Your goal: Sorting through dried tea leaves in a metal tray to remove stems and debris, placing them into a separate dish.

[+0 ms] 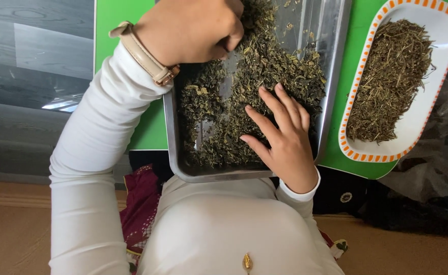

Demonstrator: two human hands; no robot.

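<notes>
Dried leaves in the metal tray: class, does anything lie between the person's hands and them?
Nothing visible. The right hand lies flat on the leaves in the tray; the left hand pinches into them.

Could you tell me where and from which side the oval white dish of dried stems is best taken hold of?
Probably by the oval dish's raised orange-and-white rim, at its two long sides, coming from above. The stems fill only the middle, so the rim is bare, and both hands are busy in the metal tray.
</notes>
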